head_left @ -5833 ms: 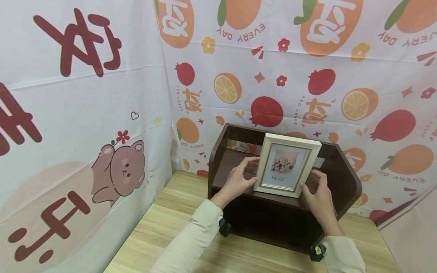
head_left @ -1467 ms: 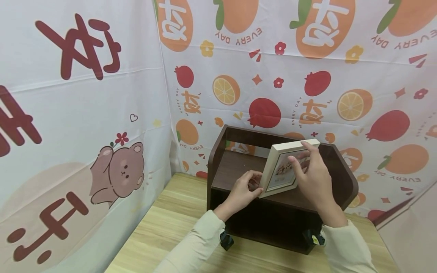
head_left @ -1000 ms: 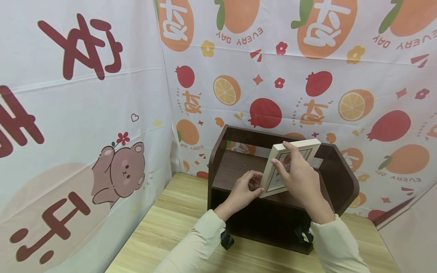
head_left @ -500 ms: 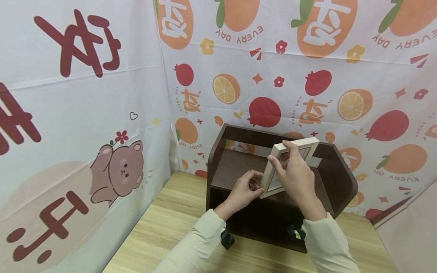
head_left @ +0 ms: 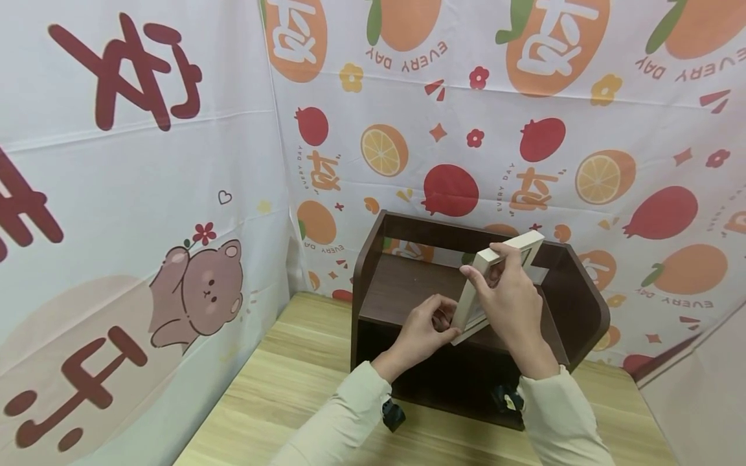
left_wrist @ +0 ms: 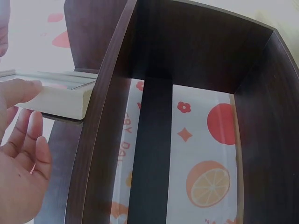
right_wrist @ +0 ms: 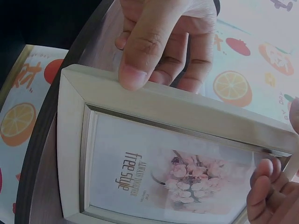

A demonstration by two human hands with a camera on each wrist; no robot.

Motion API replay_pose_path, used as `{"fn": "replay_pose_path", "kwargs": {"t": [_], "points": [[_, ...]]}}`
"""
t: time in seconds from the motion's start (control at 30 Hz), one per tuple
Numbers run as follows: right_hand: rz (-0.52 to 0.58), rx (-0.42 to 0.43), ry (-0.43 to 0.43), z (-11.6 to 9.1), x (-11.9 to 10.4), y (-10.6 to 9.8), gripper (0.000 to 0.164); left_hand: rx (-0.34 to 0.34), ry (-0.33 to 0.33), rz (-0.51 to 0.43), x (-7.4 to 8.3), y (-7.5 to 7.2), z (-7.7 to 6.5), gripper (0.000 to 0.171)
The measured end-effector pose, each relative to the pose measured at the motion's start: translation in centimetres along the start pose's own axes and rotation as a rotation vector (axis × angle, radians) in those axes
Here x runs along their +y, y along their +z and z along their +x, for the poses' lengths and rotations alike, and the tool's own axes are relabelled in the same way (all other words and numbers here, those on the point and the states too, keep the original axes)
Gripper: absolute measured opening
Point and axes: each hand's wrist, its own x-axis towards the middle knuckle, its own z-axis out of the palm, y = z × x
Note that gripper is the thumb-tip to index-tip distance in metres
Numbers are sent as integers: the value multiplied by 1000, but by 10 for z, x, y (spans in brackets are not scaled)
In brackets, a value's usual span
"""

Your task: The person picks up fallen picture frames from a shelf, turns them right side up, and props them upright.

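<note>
A cream picture frame (head_left: 466,304) stands tilted and turned on the upper shelf of the dark brown desktop shelf (head_left: 402,288), its lower left corner at the front edge. My left hand (head_left: 419,330) pinches the frame's left side low down, thumb on the front and fingers behind. At the upper left corner, my right hand (head_left: 513,304) grips the frame with thumb and fingers, covering much of its front. In the right wrist view the frame's front (right_wrist: 187,172) shows a pink blossom picture and "free style" lettering. The left wrist view shows my left thumb (left_wrist: 23,91) on the frame's edge.
The shelf stands on a wood-grain table (head_left: 274,369). Its raised side panel (head_left: 588,310) is right of the frame, and a dark compartment (head_left: 449,382) opens below. Fruit-printed cloth (head_left: 443,129) hangs behind, and a bear-printed cloth (head_left: 198,278) on the left.
The frame has turned from facing forward to an angled stance. My right hand has moved from its right side to its upper left corner. Lately the frame has turned a little further and shifted forward.
</note>
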Motion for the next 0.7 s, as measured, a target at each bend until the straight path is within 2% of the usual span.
{"fn": "replay_pose_path", "kwargs": {"t": [0.17, 0.37, 0.5, 0.7], "points": [[4, 45, 5, 0, 2, -2, 57, -9, 21, -7, 2, 3, 0, 35], [17, 81, 1, -1, 5, -6, 48, -49, 40, 42, 5, 3, 0, 33], [11, 107, -30, -2, 9, -8, 44, -73, 41, 65, 6, 4, 1, 33], [11, 124, -83, -3, 13, -12, 41, -82, 35, 49, 7, 9, 2, 32]]}}
